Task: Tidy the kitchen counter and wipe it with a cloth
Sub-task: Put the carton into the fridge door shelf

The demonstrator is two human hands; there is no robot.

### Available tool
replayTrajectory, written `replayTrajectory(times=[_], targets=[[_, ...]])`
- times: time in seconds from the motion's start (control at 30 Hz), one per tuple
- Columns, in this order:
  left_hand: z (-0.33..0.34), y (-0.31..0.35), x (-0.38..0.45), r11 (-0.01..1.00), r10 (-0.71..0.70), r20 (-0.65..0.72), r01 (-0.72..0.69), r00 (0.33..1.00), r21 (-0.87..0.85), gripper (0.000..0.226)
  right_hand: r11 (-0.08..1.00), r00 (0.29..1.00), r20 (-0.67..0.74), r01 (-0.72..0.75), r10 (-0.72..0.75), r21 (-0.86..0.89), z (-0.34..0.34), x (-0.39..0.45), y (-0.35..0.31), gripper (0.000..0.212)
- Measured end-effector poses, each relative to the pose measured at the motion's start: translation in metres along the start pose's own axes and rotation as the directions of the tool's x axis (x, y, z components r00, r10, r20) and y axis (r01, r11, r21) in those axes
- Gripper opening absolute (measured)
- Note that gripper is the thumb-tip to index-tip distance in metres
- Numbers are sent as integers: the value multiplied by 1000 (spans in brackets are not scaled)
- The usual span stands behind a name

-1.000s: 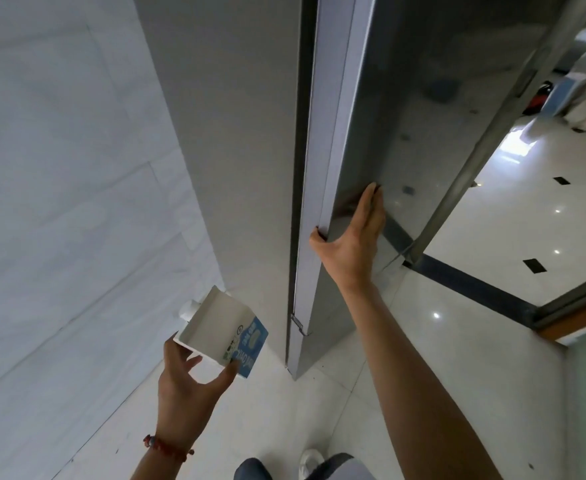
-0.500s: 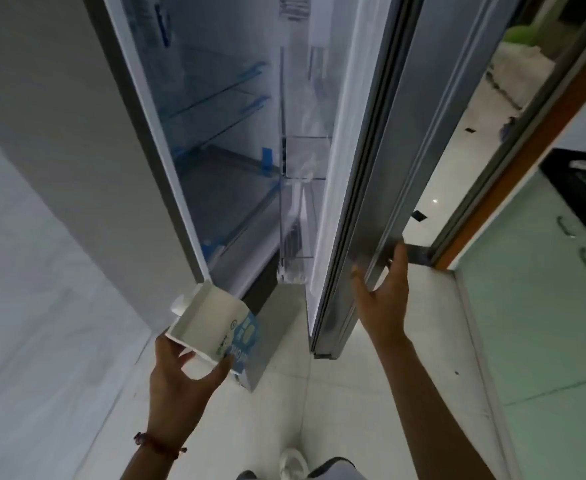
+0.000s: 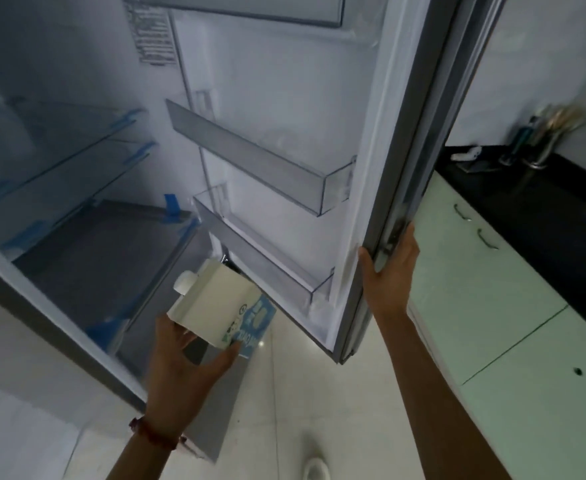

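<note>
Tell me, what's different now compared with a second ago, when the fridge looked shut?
The fridge door has swung wide open, pulled by the right hand, which still grips its edge. The shelves and door bins now show. The left hand holds the milk carton as before, now nearer the lower door bin.

A glossy pale tiled floor is bordered at the right by pale green cabinet fronts under a black countertop.
</note>
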State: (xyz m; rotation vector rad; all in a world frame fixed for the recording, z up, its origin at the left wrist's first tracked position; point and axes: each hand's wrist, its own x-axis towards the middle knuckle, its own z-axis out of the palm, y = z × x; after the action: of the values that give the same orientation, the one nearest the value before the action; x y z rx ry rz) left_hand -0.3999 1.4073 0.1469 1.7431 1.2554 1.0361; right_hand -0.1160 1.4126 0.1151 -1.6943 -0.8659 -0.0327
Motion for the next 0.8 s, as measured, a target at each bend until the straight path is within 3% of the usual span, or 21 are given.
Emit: replayTrajectory(times=[0.17,0.37,0.63,0.8], targets=[[52,19,66,966,124,-22,-126,992,-227,68,999,1000,18,-8,7,48,-5,58,32,86],[122,27,125,895,96,-13,-92,995,-436,70,993,996,92,-29,18,114,-16,110,50,85],[196,17,175,925,3,41,13,999,-380,61,991,993,110,-64,51,119,-17,132,56,80],[223,6,198,994,45,139,-31,989,-101,59,990,991,118,-82,69,113,-17,133,57,86]])
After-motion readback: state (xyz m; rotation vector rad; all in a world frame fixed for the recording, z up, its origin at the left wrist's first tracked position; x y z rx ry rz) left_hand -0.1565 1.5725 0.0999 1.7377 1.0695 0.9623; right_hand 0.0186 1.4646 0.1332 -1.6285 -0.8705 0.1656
